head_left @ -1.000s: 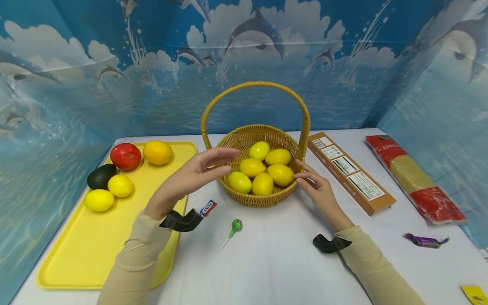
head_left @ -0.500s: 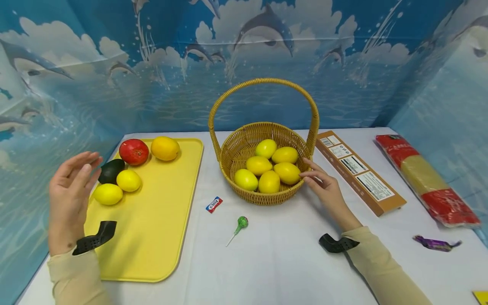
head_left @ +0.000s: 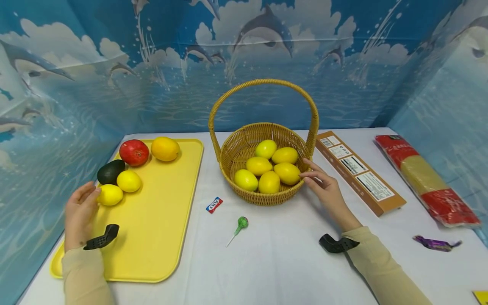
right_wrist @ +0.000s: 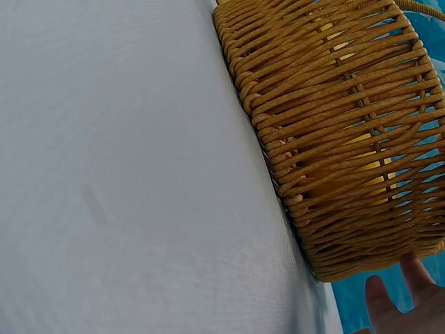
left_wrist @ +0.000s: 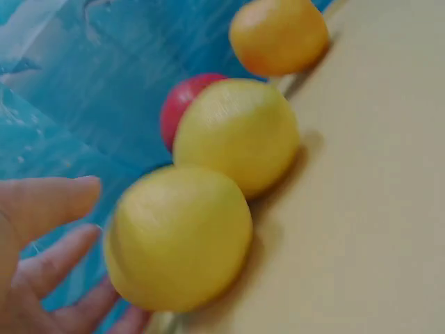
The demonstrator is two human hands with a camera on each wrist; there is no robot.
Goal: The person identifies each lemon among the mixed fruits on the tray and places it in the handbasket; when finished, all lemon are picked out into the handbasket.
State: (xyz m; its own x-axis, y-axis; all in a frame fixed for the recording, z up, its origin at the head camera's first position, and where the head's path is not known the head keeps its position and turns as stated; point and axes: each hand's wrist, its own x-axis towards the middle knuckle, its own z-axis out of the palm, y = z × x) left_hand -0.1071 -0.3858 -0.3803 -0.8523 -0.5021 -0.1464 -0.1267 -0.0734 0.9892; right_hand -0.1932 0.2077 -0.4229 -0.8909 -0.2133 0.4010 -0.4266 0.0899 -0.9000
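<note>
On the yellow tray (head_left: 156, 228), my left hand (head_left: 81, 212) is beside the nearest lemon (head_left: 110, 195). In the left wrist view its fingers are spread, with fingertips right at that lemon's side. A second lemon (head_left: 128, 181) lies just behind it, next to a dark green avocado (head_left: 110, 171). My right hand (head_left: 325, 192) rests at the right rim of a wicker basket (head_left: 263, 200), fingers loosely bent. In the right wrist view, its fingertips (right_wrist: 411, 268) touch the basket's woven side. Several yellow and yellow-green lemons (head_left: 259, 166) lie inside the basket.
Farther back on the tray are a red fruit (head_left: 134, 152) and an orange-yellow fruit (head_left: 165, 148). A small wrapped candy (head_left: 214, 205) and a green lollipop (head_left: 242, 222) lie between tray and basket. To the right are a brown box (head_left: 358, 171), a red packet (head_left: 425, 180) and a purple-wrapped candy (head_left: 436, 244).
My left hand has moved left from the basket to the tray, then lowered to the nearest lemon. My right hand stays at the basket rim. The head view has shifted slightly.
</note>
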